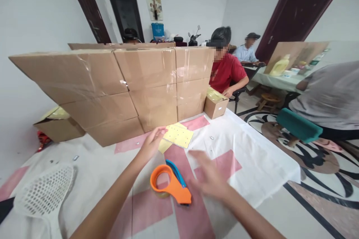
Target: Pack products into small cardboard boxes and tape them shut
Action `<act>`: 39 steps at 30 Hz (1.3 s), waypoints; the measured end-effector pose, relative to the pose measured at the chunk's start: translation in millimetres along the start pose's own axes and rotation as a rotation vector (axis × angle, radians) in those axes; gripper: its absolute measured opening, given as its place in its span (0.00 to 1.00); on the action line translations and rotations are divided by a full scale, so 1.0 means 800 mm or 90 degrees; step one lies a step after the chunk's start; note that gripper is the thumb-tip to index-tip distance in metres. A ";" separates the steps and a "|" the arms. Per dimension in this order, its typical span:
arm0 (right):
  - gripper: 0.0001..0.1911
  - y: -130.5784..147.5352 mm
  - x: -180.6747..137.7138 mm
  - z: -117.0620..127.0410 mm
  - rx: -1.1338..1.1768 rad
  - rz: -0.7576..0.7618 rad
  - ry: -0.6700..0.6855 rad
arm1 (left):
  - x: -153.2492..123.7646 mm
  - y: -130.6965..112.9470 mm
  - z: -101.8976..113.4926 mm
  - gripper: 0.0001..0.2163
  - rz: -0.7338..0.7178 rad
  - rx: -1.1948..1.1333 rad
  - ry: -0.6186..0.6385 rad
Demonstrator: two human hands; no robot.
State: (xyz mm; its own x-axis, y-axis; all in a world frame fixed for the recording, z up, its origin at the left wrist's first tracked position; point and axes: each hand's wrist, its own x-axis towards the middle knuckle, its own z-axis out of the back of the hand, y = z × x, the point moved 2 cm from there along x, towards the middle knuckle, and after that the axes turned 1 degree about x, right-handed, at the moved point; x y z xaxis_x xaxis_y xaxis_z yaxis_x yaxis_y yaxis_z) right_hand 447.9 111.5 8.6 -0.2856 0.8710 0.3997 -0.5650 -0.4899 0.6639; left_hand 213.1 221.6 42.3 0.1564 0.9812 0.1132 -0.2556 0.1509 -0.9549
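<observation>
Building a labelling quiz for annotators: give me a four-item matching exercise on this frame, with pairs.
Things:
1. tape dispenser
2. dotted yellow card
3. right hand
4. large boxes

Descriptions:
A. at the fingertips of the left hand
B. brown and stacked
C. orange and blue, lying between the forearms
D. blurred, fingers spread

Pairs: 1-C, 2-A, 3-D, 4-B
</observation>
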 end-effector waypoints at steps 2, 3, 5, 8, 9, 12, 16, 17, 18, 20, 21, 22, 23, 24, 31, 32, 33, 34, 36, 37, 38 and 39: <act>0.42 0.052 -0.032 -0.048 -0.099 0.078 0.131 | -0.042 0.018 0.039 0.21 0.016 0.036 -0.044; 0.41 0.068 -0.037 -0.067 -0.150 0.085 0.162 | -0.064 0.026 0.055 0.21 0.030 0.051 -0.063; 0.32 0.077 -0.028 -0.089 -0.211 0.055 0.170 | -0.106 0.039 0.080 0.20 0.066 0.074 -0.092; 0.19 0.053 0.000 -0.083 -0.108 -0.012 0.128 | -0.164 0.055 0.119 0.20 0.096 0.086 -0.139; 0.14 0.039 0.009 -0.071 -0.038 -0.049 0.101 | -0.180 0.061 0.134 0.20 0.101 0.085 -0.161; 0.16 -0.006 0.023 -0.028 0.095 -0.191 0.011 | -0.221 0.077 0.188 0.20 0.113 0.085 -0.238; 0.24 -0.065 0.027 0.011 0.045 -0.280 -0.048 | -0.255 0.096 0.260 0.19 0.127 0.083 -0.339; 0.25 -0.078 0.025 0.014 0.043 -0.300 -0.048 | -0.260 0.101 0.277 0.19 0.127 0.082 -0.363; 0.26 -0.088 0.023 0.017 0.050 -0.319 -0.051 | -0.264 0.105 0.293 0.19 0.126 0.081 -0.387; 0.32 -0.095 0.019 0.021 0.054 -0.349 -0.093 | -0.267 0.116 0.326 0.19 0.121 0.081 -0.438; 0.37 -0.090 0.019 0.024 0.033 -0.351 -0.139 | -0.265 0.122 0.343 0.19 0.116 0.088 -0.462; 0.41 -0.078 0.023 0.026 -0.005 -0.336 -0.197 | -0.260 0.129 0.361 0.19 0.111 0.100 -0.485; 0.44 -0.059 0.030 0.026 -0.054 -0.303 -0.256 | -0.254 0.137 0.380 0.19 0.105 0.115 -0.506; 0.44 -0.033 0.041 0.021 -0.099 -0.253 -0.296 | -0.244 0.146 0.400 0.19 0.102 0.132 -0.525; 0.24 0.167 0.208 -0.225 0.074 0.197 0.094 | -0.114 0.209 0.530 0.22 0.160 0.312 -0.548; 0.26 0.183 0.237 -0.282 0.122 0.238 0.169 | -0.090 0.214 0.543 0.23 0.165 0.345 -0.538; 0.30 0.195 0.267 -0.339 0.158 0.252 0.217 | -0.067 0.220 0.554 0.25 0.165 0.366 -0.533; 0.35 0.204 0.300 -0.395 0.182 0.237 0.236 | -0.046 0.225 0.564 0.26 0.158 0.375 -0.537; 0.43 0.211 0.366 -0.493 0.220 0.142 0.212 | -0.009 0.238 0.578 0.29 0.134 0.410 -0.553; 0.46 0.213 0.398 -0.533 0.246 0.091 0.189 | 0.006 0.246 0.584 0.30 0.121 0.428 -0.563; 0.47 0.214 0.426 -0.567 0.271 0.048 0.158 | 0.016 0.255 0.588 0.30 0.110 0.443 -0.571; 0.47 0.214 0.450 -0.593 0.287 0.022 0.132 | 0.024 0.265 0.592 0.31 0.104 0.451 -0.579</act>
State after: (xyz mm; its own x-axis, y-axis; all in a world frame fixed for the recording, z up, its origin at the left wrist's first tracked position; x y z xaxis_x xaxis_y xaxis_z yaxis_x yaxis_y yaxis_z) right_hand -118.6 358.2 -33.9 -0.4717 0.8208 0.3221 -0.1742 -0.4449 0.8785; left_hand -290.3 329.2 -27.9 -0.5961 0.6764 0.4326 -0.7305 -0.2331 -0.6419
